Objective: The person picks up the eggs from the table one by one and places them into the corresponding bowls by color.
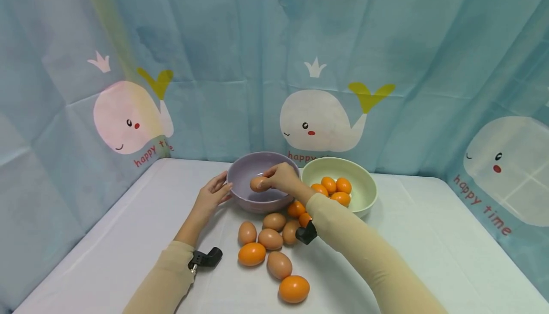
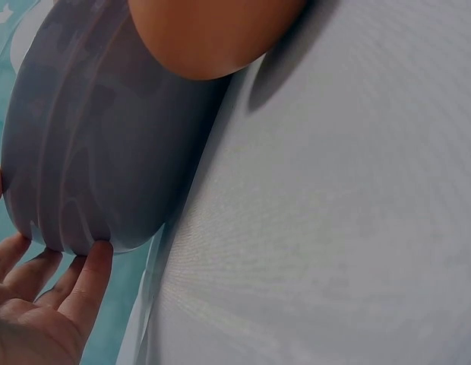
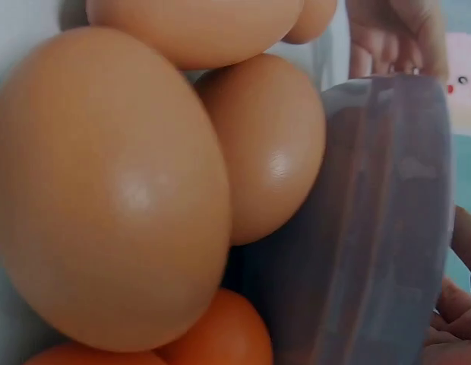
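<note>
In the head view my right hand [image 1: 280, 178] pinches a brown egg [image 1: 258, 184] over the inside of the purple bowl [image 1: 262, 206]. My left hand [image 1: 210, 197] is at the bowl's left side. The left wrist view shows its fingers [image 2: 87, 289] fairly straight, fingertips resting against the bowl's outer wall [image 2: 114, 152]. Several brown eggs [image 1: 270, 239] lie on the table in front of the bowl. Among them are orange egg-shaped pieces [image 1: 251, 254]. In the right wrist view a large brown egg [image 3: 114, 190] fills the near side, and the held egg is hidden.
A pale green bowl [image 1: 368, 187] stands right beside the purple one, with several orange pieces [image 1: 340, 198] in it. More orange pieces [image 1: 296, 208] lie under my right forearm. The white table [image 1: 141, 218] ends at a blue curtain [image 1: 231, 66] printed with whales.
</note>
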Motion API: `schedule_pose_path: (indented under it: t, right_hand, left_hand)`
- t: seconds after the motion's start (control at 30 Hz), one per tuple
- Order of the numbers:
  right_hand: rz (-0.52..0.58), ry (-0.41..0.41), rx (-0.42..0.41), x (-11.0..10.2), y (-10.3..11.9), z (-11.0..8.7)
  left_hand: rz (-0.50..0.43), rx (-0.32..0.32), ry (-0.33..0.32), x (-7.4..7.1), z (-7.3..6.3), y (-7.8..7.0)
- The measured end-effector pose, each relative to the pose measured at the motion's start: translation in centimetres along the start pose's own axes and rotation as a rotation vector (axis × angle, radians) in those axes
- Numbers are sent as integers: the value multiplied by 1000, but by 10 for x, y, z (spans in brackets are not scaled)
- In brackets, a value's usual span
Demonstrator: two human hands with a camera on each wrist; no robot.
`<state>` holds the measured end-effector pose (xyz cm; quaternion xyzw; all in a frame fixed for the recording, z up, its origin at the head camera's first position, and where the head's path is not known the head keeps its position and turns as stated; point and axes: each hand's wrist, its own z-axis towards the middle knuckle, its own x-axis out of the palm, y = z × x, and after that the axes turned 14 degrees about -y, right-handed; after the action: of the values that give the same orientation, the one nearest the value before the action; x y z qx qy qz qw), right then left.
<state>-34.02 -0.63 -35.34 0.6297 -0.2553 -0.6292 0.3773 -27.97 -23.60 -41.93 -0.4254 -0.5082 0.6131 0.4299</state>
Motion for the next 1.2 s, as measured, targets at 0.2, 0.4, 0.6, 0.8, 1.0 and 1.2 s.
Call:
schedule_pose_path:
  t: [0.2,0.4,0.6,0.8,1.0,1.2]
  right_hand:
    - [-38,-6,-26,7,-7,3]
    - [-56,7,-72,12,-9,3]
    - [-92,17,-91,13,-7,1]
    - [-128,12,-98,16,-8,1]
    - [-139,14,-116,17,-9,2]
    - [-176,16,-119,17,-9,2]
  left_hand:
    - [4,0,1,1,-1,0]
    - [2,-2,5,0,1,1]
    - [-4,-2,5,-1,1,2]
    - [-4,-14,5,0,1,1]
    - [6,-15,5,-1,1,3]
    - [13,-8,14,0,1,3]
